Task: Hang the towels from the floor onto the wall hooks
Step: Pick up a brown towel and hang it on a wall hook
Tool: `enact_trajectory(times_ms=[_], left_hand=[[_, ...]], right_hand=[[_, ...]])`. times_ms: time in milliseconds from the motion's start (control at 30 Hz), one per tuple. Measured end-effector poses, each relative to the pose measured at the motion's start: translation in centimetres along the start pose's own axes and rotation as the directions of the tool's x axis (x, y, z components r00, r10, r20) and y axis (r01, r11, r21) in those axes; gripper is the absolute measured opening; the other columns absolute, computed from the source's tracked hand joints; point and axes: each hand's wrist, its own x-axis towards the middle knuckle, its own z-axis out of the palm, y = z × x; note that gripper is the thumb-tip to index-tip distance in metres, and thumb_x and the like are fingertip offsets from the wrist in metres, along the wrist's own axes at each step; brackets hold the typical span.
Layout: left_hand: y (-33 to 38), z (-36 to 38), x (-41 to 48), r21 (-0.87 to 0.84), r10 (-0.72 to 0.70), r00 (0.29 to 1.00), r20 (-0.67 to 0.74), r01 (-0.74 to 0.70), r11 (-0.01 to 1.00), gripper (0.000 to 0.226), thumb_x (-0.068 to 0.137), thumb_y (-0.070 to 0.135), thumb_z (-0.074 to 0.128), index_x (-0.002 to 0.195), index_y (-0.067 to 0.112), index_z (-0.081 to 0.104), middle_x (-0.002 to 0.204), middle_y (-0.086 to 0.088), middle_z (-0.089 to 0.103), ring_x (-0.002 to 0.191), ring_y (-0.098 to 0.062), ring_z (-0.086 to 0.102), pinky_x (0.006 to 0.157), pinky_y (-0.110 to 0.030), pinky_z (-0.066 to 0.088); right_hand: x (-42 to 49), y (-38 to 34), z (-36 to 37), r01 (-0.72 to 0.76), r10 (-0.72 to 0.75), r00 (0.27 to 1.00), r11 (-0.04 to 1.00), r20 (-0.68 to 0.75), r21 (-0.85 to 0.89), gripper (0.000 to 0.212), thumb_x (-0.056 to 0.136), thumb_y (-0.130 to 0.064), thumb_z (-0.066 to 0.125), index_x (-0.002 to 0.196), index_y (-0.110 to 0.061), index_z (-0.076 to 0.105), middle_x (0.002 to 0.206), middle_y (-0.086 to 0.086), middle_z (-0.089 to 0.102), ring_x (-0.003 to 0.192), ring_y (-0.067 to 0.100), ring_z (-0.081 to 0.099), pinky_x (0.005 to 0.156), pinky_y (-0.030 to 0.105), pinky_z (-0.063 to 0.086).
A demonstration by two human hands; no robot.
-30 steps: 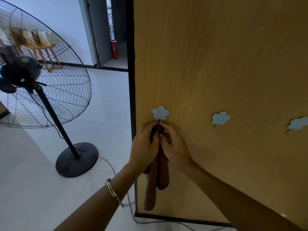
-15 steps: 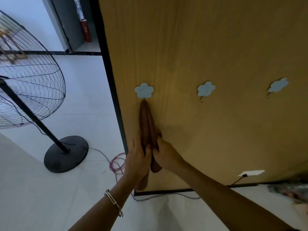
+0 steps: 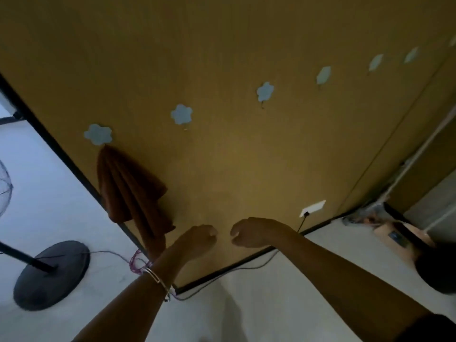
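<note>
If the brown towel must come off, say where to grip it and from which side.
Probably pinch the brown towel at its bunched top under the flower hook; lower down it fans loose. Come from the right; the panel edge crowds its left.

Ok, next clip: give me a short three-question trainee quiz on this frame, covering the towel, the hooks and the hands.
1. Which hook holds the brown towel? A. leftmost hook B. second from the left C. third from the left
2. True or false: the left hand grips the towel.
3. Fill in: the right hand, fingers curled, holds ____.
Key: 1 A; 2 false, it is clear of the towel; 3 nothing.
</note>
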Motion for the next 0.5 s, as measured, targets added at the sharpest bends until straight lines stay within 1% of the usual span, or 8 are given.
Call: enact_trajectory(times_ms=[33, 67, 133, 200, 233, 300, 433, 500], left_hand=[[1.7, -0.2, 0.1, -0.026, 0.017, 1.0, -0.02, -0.018, 0.999, 0.033, 0.098, 0.02, 0.042, 0.128, 0.014, 0.055, 0.133, -0.006, 0.055, 0.122, -0.022, 0.05, 0.1, -0.029, 0.038], [3.5, 0.1, 0.1, -0.017, 0.104, 0.993, -0.06, -0.105, 0.994, 0.033, 0.098, 0.02, 0.043, 0.127, 0.015, 0.056, 0.131, -0.006, 0.056, 0.12, -0.022, 0.052, 0.1, -0.029, 0.039], [7.6, 1.3, -0.6, -0.067, 0.188, 0.982, -0.036, -0.19, 0.98, 0.03, 0.097, 0.019, 0.045, 0.123, 0.014, 0.06, 0.126, -0.005, 0.059, 0.113, -0.021, 0.056, 0.098, -0.031, 0.044], [10.9, 3.0, -0.8, -0.121, 0.256, 0.966, -0.024, -0.257, 0.959, 0.026, 0.096, 0.018, 0.047, 0.117, 0.016, 0.063, 0.121, -0.007, 0.062, 0.104, -0.02, 0.059, 0.094, -0.036, 0.048], [12.9, 3.7, -1.3, -0.11, 0.279, 0.96, -0.001, -0.277, 0.955, 0.025, 0.095, 0.018, 0.047, 0.114, 0.018, 0.064, 0.118, -0.006, 0.063, 0.101, -0.019, 0.059, 0.093, -0.036, 0.05], [17.0, 5.5, -2.0, -0.048, 0.335, 0.942, 0.027, -0.334, 0.941, 0.026, 0.095, 0.02, 0.045, 0.112, 0.022, 0.065, 0.116, 0.0, 0.063, 0.102, -0.018, 0.059, 0.093, -0.035, 0.05], [25.2, 9.9, -3.9, 0.029, 0.502, 0.86, 0.094, -0.506, 0.862, 0.027, 0.095, 0.016, 0.043, 0.111, 0.013, 0.066, 0.114, -0.003, 0.065, 0.103, -0.019, 0.06, 0.093, -0.032, 0.049], [29.2, 12.4, -4.9, 0.041, 0.561, 0.819, 0.115, -0.569, 0.822, 0.026, 0.095, 0.017, 0.044, 0.109, 0.015, 0.066, 0.111, -0.002, 0.066, 0.1, -0.019, 0.062, 0.089, -0.031, 0.05]], right_hand=[[-1.3, 1.8, 0.4, -0.025, 0.025, 0.999, 0.999, -0.028, 0.033, 0.05, 0.1, -0.042, 0.039, 0.146, -0.023, 0.035, 0.152, 0.002, 0.032, 0.135, 0.02, 0.033, 0.11, 0.03, 0.029], [-2.7, 3.5, 0.8, -0.049, 0.053, 0.997, 0.996, -0.058, 0.07, 0.049, 0.099, -0.043, 0.04, 0.144, -0.024, 0.037, 0.151, 0.002, 0.033, 0.134, 0.02, 0.035, 0.11, 0.032, 0.03], [-5.8, 6.9, 1.9, -0.091, 0.107, 0.988, 0.986, -0.115, 0.138, 0.048, 0.099, -0.044, 0.04, 0.143, -0.025, 0.039, 0.151, 0.002, 0.034, 0.134, 0.021, 0.035, 0.111, 0.033, 0.03], [-9.3, 10.2, 3.1, -0.133, 0.165, 0.975, 0.97, -0.149, 0.203, 0.048, 0.099, -0.043, 0.04, 0.143, -0.024, 0.038, 0.151, 0.002, 0.034, 0.134, 0.02, 0.034, 0.111, 0.03, 0.029], [-11.0, 11.8, 3.8, -0.156, 0.198, 0.967, 0.959, -0.162, 0.238, 0.049, 0.099, -0.043, 0.04, 0.144, -0.024, 0.038, 0.15, 0.002, 0.034, 0.134, 0.02, 0.034, 0.11, 0.028, 0.029], [-14.5, 14.8, 5.3, -0.195, 0.258, 0.947, 0.936, -0.193, 0.293, 0.049, 0.099, -0.043, 0.041, 0.143, -0.024, 0.038, 0.15, 0.002, 0.035, 0.134, 0.02, 0.035, 0.109, 0.026, 0.029], [-21.8, 19.9, 8.7, -0.274, 0.387, 0.891, 0.876, -0.238, 0.397, 0.047, 0.099, -0.04, 0.041, 0.143, -0.023, 0.039, 0.149, 0.003, 0.038, 0.133, 0.021, 0.037, 0.105, 0.025, 0.029], [-25.6, 22.3, 10.8, -0.324, 0.461, 0.852, 0.835, -0.246, 0.444, 0.046, 0.099, -0.039, 0.041, 0.143, -0.023, 0.039, 0.147, 0.002, 0.04, 0.133, 0.021, 0.038, 0.104, 0.027, 0.029]])
